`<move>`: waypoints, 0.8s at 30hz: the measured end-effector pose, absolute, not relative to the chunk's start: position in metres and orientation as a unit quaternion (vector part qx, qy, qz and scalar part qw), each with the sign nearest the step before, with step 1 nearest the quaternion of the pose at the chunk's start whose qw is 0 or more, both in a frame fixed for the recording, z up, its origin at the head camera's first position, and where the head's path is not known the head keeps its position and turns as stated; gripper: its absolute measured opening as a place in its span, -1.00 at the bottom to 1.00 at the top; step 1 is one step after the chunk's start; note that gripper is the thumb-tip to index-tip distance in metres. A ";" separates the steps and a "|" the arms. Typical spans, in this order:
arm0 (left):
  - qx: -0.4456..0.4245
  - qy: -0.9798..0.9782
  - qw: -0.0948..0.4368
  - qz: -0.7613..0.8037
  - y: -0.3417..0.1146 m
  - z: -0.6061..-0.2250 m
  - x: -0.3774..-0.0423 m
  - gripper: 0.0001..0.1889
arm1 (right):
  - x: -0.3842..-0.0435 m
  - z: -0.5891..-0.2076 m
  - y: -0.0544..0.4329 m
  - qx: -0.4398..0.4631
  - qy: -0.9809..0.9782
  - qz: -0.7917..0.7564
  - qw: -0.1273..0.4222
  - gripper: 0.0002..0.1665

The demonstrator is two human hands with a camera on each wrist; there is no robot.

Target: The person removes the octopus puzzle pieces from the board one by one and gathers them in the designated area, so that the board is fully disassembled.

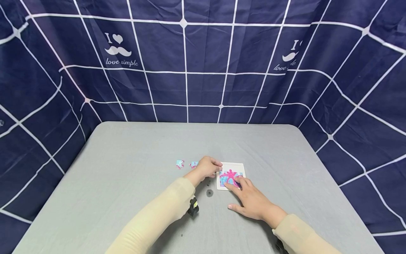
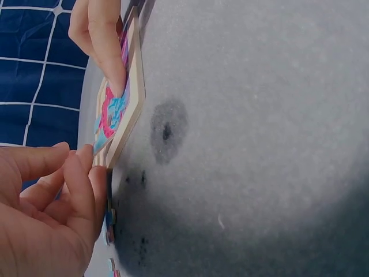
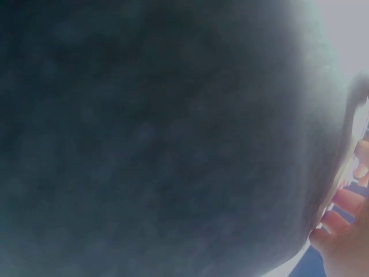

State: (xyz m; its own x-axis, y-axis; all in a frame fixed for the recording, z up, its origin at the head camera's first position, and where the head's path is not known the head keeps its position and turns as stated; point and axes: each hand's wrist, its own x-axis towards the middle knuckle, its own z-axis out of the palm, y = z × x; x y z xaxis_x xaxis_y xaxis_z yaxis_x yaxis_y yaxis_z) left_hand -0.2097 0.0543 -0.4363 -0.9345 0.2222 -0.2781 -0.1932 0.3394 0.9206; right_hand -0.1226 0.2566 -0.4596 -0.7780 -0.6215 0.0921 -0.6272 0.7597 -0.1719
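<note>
A white-rimmed puzzle tray lies on the table, its lower part filled with pink and blue jigsaw pieces. My left hand is at the tray's left edge. In the left wrist view its curled fingers meet at a light blue puzzle piece by the rim, partly hidden by the fingertips. My right hand lies over the tray's lower right, index and middle fingertips resting on the pieces, thumb out on the cloth. In the right wrist view only part of that hand shows, at the right edge.
Two loose jigsaw pieces lie left of the tray: one farther out, another partly behind my left hand. A dark round stain marks the grey tablecloth. Navy checked curtains surround the table at the back and sides.
</note>
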 end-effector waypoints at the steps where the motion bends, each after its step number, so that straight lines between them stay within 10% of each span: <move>1: 0.010 0.795 0.181 0.579 0.054 -0.436 -0.209 -0.85 | -0.122 -0.459 0.257 0.334 -0.937 0.098 0.017 -0.19; 24: -0.007 0.777 0.174 0.604 0.062 -0.444 -0.203 -0.87 | -0.121 -0.457 0.256 0.338 -0.936 0.098 0.020 -0.20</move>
State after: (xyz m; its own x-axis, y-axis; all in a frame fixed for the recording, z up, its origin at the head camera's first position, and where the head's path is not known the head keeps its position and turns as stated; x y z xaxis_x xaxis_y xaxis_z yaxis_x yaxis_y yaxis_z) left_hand -0.2034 0.0621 -0.4438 -0.9394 0.1993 -0.2790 -0.2212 0.2693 0.9373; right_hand -0.1209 0.2559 -0.4572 -0.7700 -0.6293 0.1048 -0.6374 0.7516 -0.1700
